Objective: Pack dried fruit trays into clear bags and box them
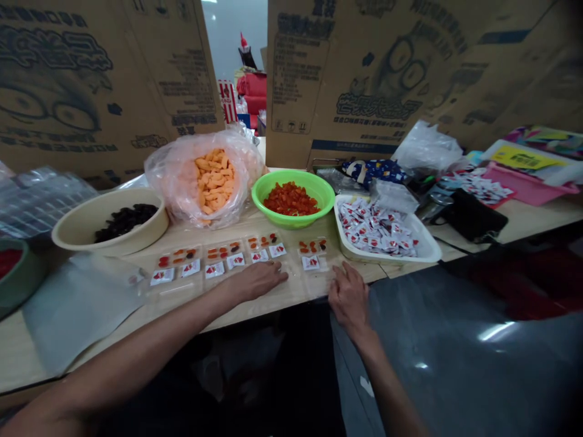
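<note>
My left hand [260, 281] lies low over the near part of a row of clear plastic trays, its fingers stretched out to the right and holding nothing visible. At the right end is a separate clear plastic tray [314, 276] with orange and dark pieces and a white sachet [310, 263] in its compartments. Along its right edge, my right hand [350, 295] has its fingers curled against the plastic. Left of it, the other trays [180, 285] hold red, orange and dark pieces in the far compartments and white printed sachets [214, 270] nearer me.
Behind the trays stand a cream bowl [68, 233] of dark pieces, a plastic bag [168, 164] of orange pieces, a green bowl [291, 220] of red-orange pieces and a white tub [426, 246] of sachets. Cardboard boxes [291, 79] wall the back. A black pouch [476, 217] lies right.
</note>
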`<state>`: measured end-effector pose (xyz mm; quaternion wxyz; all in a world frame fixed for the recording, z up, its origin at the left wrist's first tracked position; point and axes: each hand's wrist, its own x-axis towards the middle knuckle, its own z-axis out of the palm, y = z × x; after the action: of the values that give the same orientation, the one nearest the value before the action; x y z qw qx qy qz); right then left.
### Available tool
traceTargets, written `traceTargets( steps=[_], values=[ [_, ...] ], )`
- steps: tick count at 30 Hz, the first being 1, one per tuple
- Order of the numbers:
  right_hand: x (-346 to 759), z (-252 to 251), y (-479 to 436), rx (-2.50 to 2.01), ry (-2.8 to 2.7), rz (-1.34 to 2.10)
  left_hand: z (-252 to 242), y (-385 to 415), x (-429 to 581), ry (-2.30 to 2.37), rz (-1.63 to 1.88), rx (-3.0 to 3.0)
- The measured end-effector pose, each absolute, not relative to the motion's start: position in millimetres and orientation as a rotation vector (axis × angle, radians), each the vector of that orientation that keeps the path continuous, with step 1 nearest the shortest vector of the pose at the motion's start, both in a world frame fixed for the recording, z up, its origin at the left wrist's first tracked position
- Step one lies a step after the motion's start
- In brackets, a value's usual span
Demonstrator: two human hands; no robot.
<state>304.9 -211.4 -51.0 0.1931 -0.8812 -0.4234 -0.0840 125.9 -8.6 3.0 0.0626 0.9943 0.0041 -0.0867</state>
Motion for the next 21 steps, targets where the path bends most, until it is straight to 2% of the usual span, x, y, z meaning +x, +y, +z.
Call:
traceTargets(
  steps=[3,9,13,18,21],
  values=[
    [296,-61,-218,-2.510,-1.206,-0.169,-3,0,126,0.116,-0.188,2.954],
    [284,-67,-214,-2.485,-1.204,-0.182,-6,-28,185,0.527,0.436,2.369],
    [286,-71,-216,-2.408,-1.229,-0.241,-14,-51,247,0.464,0.355,2.211],
    [287,-78,-217,-2.369,-1.230,-0.295,-19,-50,263,0.495,0.263,2.605],
    [286,-82,-216,-2.327,-1.197,-0.310,-22,-58,248,0.285,0.259,2.878]
  ],
)
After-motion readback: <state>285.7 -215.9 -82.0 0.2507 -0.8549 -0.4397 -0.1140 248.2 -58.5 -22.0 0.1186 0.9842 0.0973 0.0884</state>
